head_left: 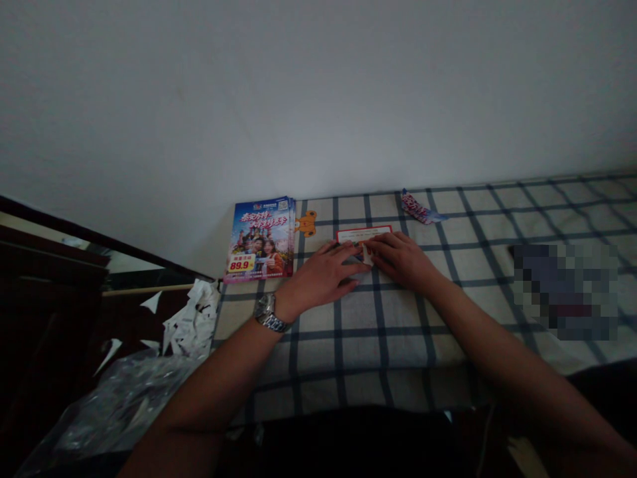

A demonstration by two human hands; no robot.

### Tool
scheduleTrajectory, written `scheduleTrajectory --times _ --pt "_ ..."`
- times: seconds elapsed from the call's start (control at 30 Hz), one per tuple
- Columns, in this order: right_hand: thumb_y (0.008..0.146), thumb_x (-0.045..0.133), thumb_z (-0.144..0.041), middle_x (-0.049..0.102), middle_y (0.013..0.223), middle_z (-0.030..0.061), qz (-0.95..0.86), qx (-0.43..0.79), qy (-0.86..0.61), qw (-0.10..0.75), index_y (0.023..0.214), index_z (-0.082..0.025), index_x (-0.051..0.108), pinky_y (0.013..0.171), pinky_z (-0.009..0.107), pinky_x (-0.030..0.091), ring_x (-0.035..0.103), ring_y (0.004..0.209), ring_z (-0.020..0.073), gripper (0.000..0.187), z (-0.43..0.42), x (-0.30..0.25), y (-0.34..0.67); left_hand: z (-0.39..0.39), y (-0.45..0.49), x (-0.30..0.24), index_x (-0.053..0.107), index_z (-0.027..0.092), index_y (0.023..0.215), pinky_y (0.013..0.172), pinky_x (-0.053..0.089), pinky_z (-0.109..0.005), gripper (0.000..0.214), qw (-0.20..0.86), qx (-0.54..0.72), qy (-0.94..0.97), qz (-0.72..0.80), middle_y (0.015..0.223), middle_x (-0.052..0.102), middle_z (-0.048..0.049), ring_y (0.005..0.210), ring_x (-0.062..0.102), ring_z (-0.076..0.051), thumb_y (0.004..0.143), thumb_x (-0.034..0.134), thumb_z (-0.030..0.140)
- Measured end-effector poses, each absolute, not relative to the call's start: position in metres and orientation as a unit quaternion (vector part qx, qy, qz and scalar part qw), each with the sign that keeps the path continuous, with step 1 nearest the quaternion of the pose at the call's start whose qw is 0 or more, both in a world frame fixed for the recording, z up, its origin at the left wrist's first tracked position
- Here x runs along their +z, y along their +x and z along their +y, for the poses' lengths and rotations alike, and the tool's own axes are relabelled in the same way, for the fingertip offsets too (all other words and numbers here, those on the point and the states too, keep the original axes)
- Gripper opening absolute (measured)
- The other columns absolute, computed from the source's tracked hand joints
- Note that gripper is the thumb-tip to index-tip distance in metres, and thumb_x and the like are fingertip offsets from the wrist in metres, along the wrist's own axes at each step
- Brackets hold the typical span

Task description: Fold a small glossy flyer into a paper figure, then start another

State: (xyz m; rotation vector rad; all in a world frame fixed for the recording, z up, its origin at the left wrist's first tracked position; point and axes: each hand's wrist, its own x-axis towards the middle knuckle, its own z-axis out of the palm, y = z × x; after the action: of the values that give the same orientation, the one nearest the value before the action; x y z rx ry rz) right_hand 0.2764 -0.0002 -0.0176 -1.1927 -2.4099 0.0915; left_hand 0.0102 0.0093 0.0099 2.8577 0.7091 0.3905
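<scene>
A red-edged printed sheet (365, 232) lies on the checked cloth, partly covered by both hands. My left hand (323, 275), with a metal wristwatch on its wrist, rests on the sheet's left side, its fingers stretched out and lying flat. From the right, my right hand (402, 261) has its fingers pressed together at a small white-and-orange paper piece (367, 255) between the hands. Whether that piece is joined to the sheet is hidden. Left of the hands sits a stack of colourful flyers (261, 239), its top one marked 89.9.
A torn flyer strip (423, 209) lies at the back by the wall. An orange bear figure (306, 224) shows beside the flyers. White paper scraps (192, 318) and clear plastic (129, 392) lie past the left edge. A blurred-out dark object (565, 292) sits at the right.
</scene>
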Motion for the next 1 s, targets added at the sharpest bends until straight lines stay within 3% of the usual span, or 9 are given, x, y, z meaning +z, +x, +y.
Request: scheduleTrajectory --times 0.6,0.8,1.0 --pt "0.104 0.057 -0.034 0.07 0.12 0.0123 -0.863 0.033 -0.448 0.233 0.133 -0.022 0.071 0.099 0.052 0.054 0.062 0.11 0.0315 0.035 -0.001 -0.019 0.281 0.009 0.012 0.002 0.058 0.032 0.147 0.131 0.025 -0.054 0.043 0.088 0.125 0.96 0.235 0.164 0.044 -0.0075 0.154 0.04 -0.027 0.105 0.059 0.038" --pt "0.102 0.06 -0.034 0.07 0.122 0.012 -0.865 0.037 -0.439 0.242 0.135 -0.025 0.071 0.099 0.052 0.055 0.063 0.109 0.0316 0.036 0.002 -0.02 0.285 0.012 0.013 -0.003 0.055 0.026 0.149 0.132 0.024 -0.051 0.046 0.095 0.125 0.96 0.232 0.163 0.047 -0.0092 0.154 0.04 -0.025 0.105 0.058 0.038" --pt "0.099 0.064 -0.036 0.068 0.126 0.0133 -0.871 0.039 -0.432 0.231 0.139 -0.022 0.068 0.102 0.053 0.053 0.061 0.114 0.0331 0.042 0.001 -0.019 0.287 0.01 0.012 0.001 0.053 0.03 0.152 0.133 0.021 -0.052 0.047 0.098 0.114 0.959 0.24 0.165 0.045 -0.007 0.155 0.038 -0.024 0.106 0.058 0.039"
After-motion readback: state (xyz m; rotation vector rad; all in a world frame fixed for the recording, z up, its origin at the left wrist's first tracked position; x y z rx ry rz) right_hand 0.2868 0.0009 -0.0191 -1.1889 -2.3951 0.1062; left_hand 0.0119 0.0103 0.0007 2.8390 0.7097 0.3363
